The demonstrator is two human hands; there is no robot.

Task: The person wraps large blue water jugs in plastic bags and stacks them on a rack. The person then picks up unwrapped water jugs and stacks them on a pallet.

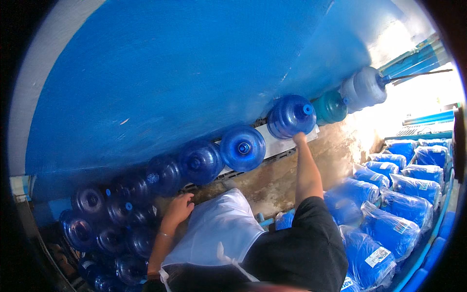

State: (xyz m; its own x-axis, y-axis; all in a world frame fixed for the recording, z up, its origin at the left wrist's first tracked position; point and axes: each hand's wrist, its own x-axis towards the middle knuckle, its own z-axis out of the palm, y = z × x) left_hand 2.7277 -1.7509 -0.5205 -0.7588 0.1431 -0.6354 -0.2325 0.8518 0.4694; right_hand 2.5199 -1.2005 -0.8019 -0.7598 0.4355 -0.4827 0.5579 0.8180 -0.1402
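My right hand (300, 138) is at the lower edge of a large blue plastic water jug (286, 116), its fingers partly hidden behind the jug, so the grip does not show. That jug has a blue cap and sits on a white shelf (275, 140) along the wall. To its left, an uncapped blue jug (242, 148) stands in the row, with darker blue jugs (200, 162) beyond it. My left hand (180, 208), with a bracelet at the wrist, is beside the white apron (219, 230), fingers slightly bent, holding nothing that shows.
A green jug (330, 107) and a clear jug (365, 89) stand farther right along the blue wall (175, 73). Many empty-looking blue jugs (109, 239) are stacked at lower left. Plastic-wrapped blue containers (390, 226) fill the lower right, inside a blue rail.
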